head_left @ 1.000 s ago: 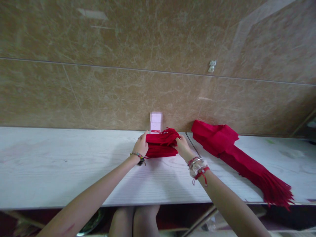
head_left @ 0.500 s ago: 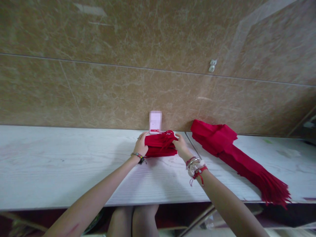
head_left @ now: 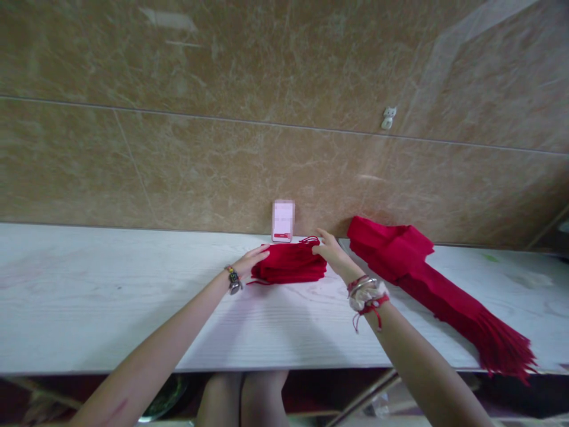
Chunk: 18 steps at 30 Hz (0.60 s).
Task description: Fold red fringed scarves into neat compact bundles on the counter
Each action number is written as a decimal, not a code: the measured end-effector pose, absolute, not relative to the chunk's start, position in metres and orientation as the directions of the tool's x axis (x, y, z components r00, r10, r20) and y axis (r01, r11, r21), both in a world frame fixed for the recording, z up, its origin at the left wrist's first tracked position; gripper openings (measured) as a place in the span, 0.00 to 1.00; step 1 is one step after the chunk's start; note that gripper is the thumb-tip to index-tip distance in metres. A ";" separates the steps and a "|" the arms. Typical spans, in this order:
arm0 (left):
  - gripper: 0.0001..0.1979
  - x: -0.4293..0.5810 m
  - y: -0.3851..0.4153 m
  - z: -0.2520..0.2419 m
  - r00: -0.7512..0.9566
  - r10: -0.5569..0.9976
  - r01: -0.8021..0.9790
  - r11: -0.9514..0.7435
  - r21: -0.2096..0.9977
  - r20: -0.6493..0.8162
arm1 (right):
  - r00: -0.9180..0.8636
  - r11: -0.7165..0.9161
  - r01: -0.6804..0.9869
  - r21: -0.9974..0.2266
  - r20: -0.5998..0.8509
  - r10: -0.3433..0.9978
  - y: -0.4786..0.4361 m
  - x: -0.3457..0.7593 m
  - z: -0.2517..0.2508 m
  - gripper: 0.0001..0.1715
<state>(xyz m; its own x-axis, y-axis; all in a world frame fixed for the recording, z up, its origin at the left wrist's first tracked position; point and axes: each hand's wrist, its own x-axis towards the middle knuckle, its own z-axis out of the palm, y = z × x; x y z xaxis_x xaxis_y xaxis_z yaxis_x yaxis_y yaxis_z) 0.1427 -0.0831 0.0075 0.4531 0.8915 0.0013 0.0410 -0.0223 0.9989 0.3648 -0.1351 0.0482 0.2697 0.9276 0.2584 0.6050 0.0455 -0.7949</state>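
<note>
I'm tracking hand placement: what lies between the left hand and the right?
In the head view, a folded red cloth lies between the left hand and the right hand, on the white tabletop.

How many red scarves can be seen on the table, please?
2: a folded red scarf between the left hand and right hand, and a longer fringed red scarf at the right. Folds might hide more.

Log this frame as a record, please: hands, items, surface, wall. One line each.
left grip: fingers on left end of folded red scarf
right grip: at its right end, index finger extended, thumb near cloth
second scarf: red, right of the right grip, fringe past near table edge
phone: upright, behind folded scarf, screen text unreadable
surface: white table
wall: brown, marbled, small white cat figure on it
</note>
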 end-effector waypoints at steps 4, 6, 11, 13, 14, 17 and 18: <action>0.27 0.149 -0.072 0.012 0.201 0.978 0.154 0.014 0.988 -0.046 | 0.180 -0.019 0.868 -0.496 0.278 0.944 -0.139 0.345 0.058 0.30; 0.31 0.152 -0.070 0.009 0.173 0.983 0.176 0.036 0.984 -0.067 | 0.183 -0.064 0.918 -0.391 0.277 0.943 -0.139 0.341 0.058 0.28; 0.49 0.150 -0.073 0.004 0.238 0.956 0.180 0.131 0.975 -0.172 | 0.213 -0.053 0.913 -0.404 0.361 0.908 -0.128 0.356 0.059 0.32; 0.52 0.148 -0.073 0.004 0.263 0.937 0.144 0.199 0.970 -0.231 | 0.222 -0.024 0.898 -0.440 0.405 0.887 -0.123 0.363 0.058 0.33; 0.51 0.147 -0.072 0.005 0.259 0.932 0.115 0.233 0.966 -0.255 | 0.228 -0.018 0.891 -0.454 0.413 0.881 -0.121 0.366 0.057 0.33; 0.37 0.149 -0.072 0.005 0.229 0.929 0.031 0.291 0.956 -0.290 | 0.250 -0.039 0.881 -0.471 0.393 0.885 -0.118 0.371 0.046 0.32; 0.33 0.150 -0.072 0.005 0.224 0.929 0.017 0.300 0.954 -0.296 | 0.251 -0.046 0.880 -0.472 0.381 0.890 -0.118 0.372 0.041 0.32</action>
